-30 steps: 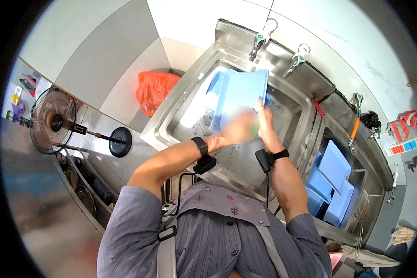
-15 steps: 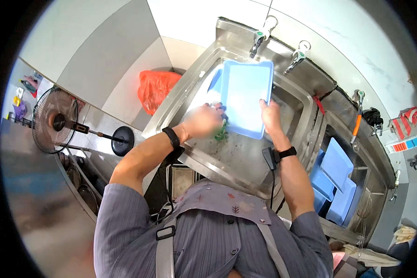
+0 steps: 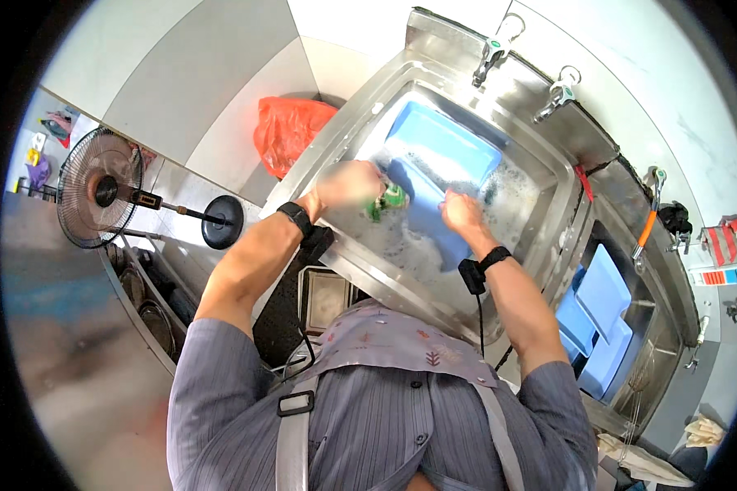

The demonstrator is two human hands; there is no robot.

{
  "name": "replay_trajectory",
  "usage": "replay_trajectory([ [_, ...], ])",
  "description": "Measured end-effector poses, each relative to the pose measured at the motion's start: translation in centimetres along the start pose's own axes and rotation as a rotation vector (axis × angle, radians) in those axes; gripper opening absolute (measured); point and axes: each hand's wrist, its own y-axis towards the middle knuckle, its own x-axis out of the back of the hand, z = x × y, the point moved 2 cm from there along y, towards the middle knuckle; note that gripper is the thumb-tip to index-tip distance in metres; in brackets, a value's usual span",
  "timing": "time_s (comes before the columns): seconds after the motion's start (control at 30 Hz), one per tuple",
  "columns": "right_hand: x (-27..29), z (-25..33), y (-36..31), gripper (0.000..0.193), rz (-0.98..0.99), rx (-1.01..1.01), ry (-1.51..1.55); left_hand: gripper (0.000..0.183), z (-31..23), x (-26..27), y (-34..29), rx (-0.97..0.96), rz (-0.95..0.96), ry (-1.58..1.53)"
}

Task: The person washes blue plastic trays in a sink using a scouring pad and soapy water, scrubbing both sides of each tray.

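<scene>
Over a steel sink basin (image 3: 348, 237) of soapy water, my right hand (image 3: 464, 214) grips the edge of a blue plastic tray (image 3: 418, 196), which is tilted and partly in the suds. My left hand (image 3: 352, 184), partly blurred, is closed around a crumpled green scouring pad (image 3: 393, 196) beside the tray's left edge. Behind them, a second blue tray (image 3: 438, 131) lies in the foamy water towards the far side of the basin. The left hand's fingers are hard to make out.
More blue trays (image 3: 602, 282) and a whisk (image 3: 643, 368) are in the right-hand basin. Taps (image 3: 493, 59) line the back wall. An orange-red plastic bag (image 3: 291, 131) sits left of the sink, near a standing fan (image 3: 102, 188).
The held tray has gone from raised, with its inside facing up, to tilted down into the suds. The second tray now shows more fully behind it. The view has shifted slightly.
</scene>
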Motion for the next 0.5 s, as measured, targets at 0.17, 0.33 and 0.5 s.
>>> replay_trajectory([
  [0.17,-2.5,-0.2,1.5,0.04,0.159,0.008,-0.131,0.046,-0.3,-0.1,2.0,0.164,-0.046,-0.731],
  [0.33,2.6,0.8,1.7,0.03,0.242,0.158,-0.021,0.048,-1.0,-0.4,2.1,0.178,-0.092,-1.088],
  [0.5,9.9,1.2,-1.3,0.016,-0.112,0.342,-0.171,0.033,-5.1,0.8,-0.1,0.199,0.173,-1.323],
])
